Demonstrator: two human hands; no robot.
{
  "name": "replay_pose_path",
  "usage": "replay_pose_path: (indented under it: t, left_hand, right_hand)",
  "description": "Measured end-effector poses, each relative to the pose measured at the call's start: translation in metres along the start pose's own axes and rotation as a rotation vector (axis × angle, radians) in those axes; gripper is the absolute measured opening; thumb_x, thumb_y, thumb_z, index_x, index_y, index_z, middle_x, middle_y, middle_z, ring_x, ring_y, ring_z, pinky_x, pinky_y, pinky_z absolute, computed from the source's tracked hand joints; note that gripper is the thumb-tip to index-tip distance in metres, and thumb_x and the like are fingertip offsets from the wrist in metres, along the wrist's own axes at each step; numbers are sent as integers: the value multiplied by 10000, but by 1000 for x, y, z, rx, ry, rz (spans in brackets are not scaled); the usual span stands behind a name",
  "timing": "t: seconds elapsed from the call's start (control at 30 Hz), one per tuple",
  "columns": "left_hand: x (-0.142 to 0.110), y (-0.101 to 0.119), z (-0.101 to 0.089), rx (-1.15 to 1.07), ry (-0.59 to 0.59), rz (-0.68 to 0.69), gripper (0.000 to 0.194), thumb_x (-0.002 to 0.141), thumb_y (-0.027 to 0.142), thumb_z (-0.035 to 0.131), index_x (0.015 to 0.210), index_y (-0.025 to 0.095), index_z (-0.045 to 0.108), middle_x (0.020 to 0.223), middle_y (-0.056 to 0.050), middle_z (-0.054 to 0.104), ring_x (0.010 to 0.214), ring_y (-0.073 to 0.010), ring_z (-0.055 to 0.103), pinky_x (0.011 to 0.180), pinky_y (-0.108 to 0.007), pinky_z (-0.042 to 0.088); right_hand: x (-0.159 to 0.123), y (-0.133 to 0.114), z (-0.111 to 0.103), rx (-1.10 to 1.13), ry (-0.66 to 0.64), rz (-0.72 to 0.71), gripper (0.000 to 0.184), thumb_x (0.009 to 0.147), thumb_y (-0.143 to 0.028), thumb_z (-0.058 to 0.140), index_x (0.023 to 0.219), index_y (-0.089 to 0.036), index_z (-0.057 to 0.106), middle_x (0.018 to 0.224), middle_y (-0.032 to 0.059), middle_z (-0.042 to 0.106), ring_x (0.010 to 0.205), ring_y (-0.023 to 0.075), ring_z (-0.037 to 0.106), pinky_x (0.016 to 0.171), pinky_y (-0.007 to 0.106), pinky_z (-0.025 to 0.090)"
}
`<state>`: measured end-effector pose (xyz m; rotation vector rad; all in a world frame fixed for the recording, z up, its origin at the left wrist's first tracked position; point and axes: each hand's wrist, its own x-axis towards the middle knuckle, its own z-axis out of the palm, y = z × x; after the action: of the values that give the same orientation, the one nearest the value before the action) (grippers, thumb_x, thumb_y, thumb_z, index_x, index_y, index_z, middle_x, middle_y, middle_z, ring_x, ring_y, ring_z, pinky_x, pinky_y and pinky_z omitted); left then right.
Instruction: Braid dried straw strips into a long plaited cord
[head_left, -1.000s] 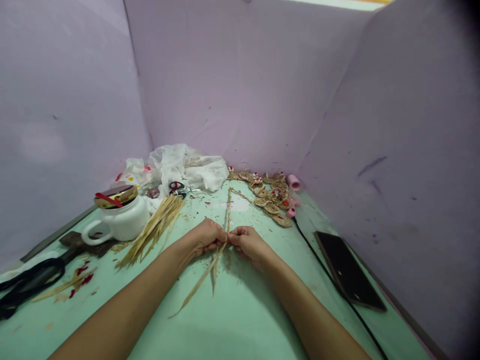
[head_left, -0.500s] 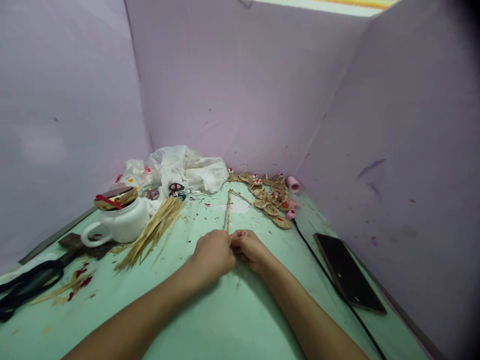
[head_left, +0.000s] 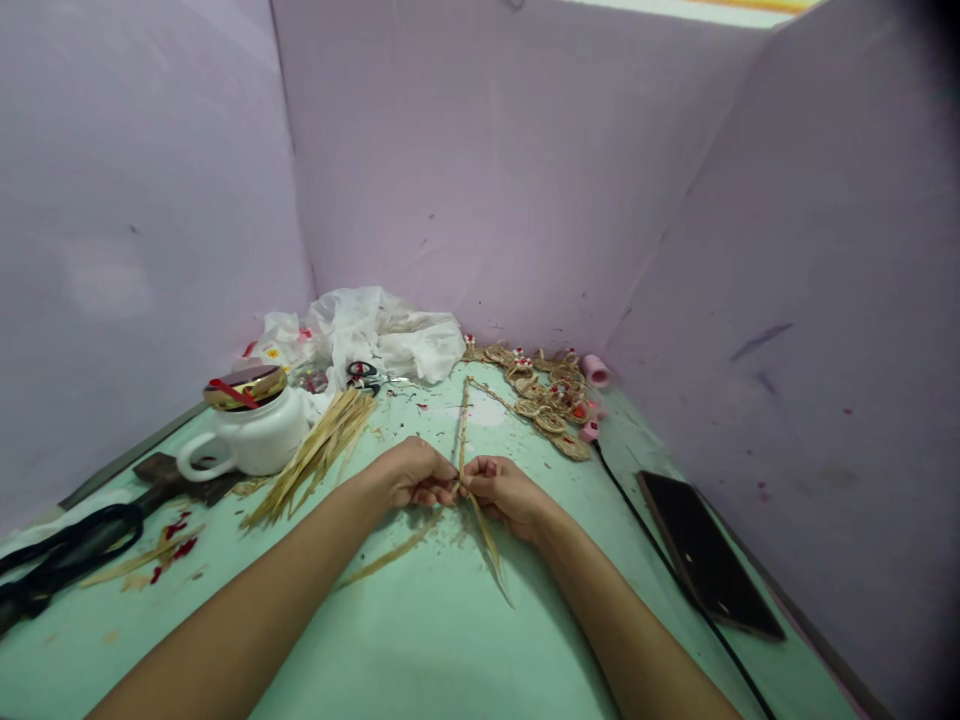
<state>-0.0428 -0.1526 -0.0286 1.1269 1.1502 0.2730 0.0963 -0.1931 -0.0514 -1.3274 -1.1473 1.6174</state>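
Observation:
My left hand (head_left: pixel 409 472) and my right hand (head_left: pixel 504 490) meet at the middle of a green table (head_left: pixel 450 640), fingers pinched on a braided straw cord (head_left: pixel 463 420). The braid runs away from my hands toward the back corner. Two loose straw strips (head_left: pixel 487 535) trail from the pinch toward me, one to the left and one to the right. Both hands are closed on the cord where the braid ends.
A bundle of straw strips (head_left: pixel 319 455) lies left of my hands beside a white lidded mug (head_left: pixel 251 435). Scissors (head_left: pixel 364 374) and a white plastic bag (head_left: pixel 390 335) sit behind. Woven straw rings (head_left: pixel 551 405), pink spools (head_left: pixel 596 370), a dark tablet (head_left: pixel 701 555) and black cable (head_left: pixel 637 510) lie right.
The left hand covered the strips half a second ago and has drawn back left. The loose strips now splay apart, one swung to the right.

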Motion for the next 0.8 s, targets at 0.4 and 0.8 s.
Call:
replay_pose_path:
  t: [0.4,0.8]
  left_hand:
    - [6,-5,6,54,52,53,52,545,111,479,511,107,518,370,20,448,307,-63,384,304,-170,242]
    - [6,-11,23,152,248,231,140,517,125,508,430,166,407,276,76,255,273,-58,234,320,-208,142]
  right_hand:
    - [1,-4,-5,-171,-1,-65,62,595,-155,538,636,-142,493,493,-49,499,371,27,298,380,183,164]
    - [4,2,-17,-712,140,-191,86,590,-203,513,592,-128,556,501,-19,493,485,75,388,455,193,286]
